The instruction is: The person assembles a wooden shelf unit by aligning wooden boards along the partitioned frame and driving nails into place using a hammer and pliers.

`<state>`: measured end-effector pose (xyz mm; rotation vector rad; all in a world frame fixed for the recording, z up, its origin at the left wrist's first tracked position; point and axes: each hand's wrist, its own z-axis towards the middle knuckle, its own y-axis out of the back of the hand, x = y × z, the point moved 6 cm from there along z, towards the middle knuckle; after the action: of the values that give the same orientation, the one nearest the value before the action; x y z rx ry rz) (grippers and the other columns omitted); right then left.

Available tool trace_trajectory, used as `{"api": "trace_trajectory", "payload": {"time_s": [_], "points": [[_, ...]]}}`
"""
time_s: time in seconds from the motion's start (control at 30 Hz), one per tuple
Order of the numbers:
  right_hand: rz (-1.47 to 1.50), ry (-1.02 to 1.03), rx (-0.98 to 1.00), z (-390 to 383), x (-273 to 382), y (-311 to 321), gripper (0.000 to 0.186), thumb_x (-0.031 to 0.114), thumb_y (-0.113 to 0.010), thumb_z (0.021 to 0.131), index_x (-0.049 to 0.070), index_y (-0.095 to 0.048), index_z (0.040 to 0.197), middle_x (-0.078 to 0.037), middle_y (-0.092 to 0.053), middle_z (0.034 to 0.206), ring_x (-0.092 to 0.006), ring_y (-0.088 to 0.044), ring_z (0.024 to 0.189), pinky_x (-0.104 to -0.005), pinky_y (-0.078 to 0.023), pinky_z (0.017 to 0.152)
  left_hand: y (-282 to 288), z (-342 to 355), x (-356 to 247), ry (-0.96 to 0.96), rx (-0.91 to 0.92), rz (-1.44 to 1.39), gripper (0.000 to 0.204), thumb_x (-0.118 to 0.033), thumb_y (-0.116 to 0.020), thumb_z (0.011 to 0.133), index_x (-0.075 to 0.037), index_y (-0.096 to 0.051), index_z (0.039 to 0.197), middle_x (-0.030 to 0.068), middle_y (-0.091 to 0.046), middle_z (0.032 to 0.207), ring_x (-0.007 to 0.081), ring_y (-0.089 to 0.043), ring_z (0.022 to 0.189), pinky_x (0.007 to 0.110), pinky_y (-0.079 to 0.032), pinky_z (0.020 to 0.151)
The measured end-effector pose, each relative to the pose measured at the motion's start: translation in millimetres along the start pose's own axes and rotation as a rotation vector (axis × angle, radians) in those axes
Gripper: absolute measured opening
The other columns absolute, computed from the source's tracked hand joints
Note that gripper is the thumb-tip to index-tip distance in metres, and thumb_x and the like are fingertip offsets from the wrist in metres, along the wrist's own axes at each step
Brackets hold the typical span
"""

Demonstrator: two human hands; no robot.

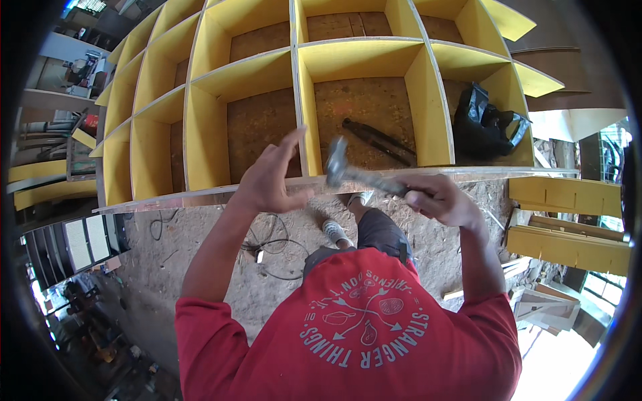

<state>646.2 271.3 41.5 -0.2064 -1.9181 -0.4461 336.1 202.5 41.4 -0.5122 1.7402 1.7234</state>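
Note:
In my right hand [441,202] is a hammer [361,178], gripped by its handle, with the metal head pointing left and slightly blurred. My left hand [273,175] is open, thumb and fingers apart, beside the upright edge of a divider. Both hands are over the near edge of a large yellow grid of box compartments [361,59] with a brown board showing at the bottom. A dark pair of long-handled pincers [378,140] lies in the compartment just beyond the hammer. One compartment to the right holds a black plastic bag [487,127].
Yellow slotted panels [568,248] are stacked on the right. A dark cable [275,240] lies looped on the rough floor near my feet. Shelves and tools [50,127] stand at the far left. Wood offcuts [552,304] lie at lower right.

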Motion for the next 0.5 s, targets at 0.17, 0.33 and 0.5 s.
{"api": "trace_trajectory", "payload": {"time_s": [0.17,0.33,0.5], "points": [[0.561,0.155,-0.426,5,-7,35,0.057,0.020,-0.065,0.107,-0.005,-0.044,0.154,0.005,-0.049,0.073,-0.0022,-0.042,0.055,-0.0211,-0.036,0.049,-15,-2,6,0.005,0.107,0.270,0.095,-0.035,-0.090,0.077,-0.001,-0.046,0.154,0.0164,-0.071,0.112,0.0360,-0.066,0.097,0.044,-0.056,0.089],[0.579,0.152,-0.773,29,-5,58,0.059,0.018,-0.063,0.108,-0.008,-0.038,0.155,0.006,-0.049,0.065,-0.0014,-0.041,0.046,-0.0198,-0.033,0.044,-14,-9,4,-0.197,-0.047,0.282,0.084,-0.042,-0.090,0.078,0.000,-0.057,0.142,0.0134,-0.069,0.099,0.0337,-0.067,0.087,0.042,-0.057,0.079],[0.494,0.055,-0.852,38,-7,60,0.058,0.010,-0.065,0.105,-0.009,-0.038,0.152,0.005,-0.050,0.062,-0.0023,-0.044,0.044,-0.0196,-0.032,0.042,28,-7,24,0.174,-0.467,-0.404,0.083,-0.043,-0.091,0.081,0.000,-0.056,0.143,0.0098,-0.068,0.097,0.0183,-0.067,0.092,0.036,-0.055,0.085]]}}
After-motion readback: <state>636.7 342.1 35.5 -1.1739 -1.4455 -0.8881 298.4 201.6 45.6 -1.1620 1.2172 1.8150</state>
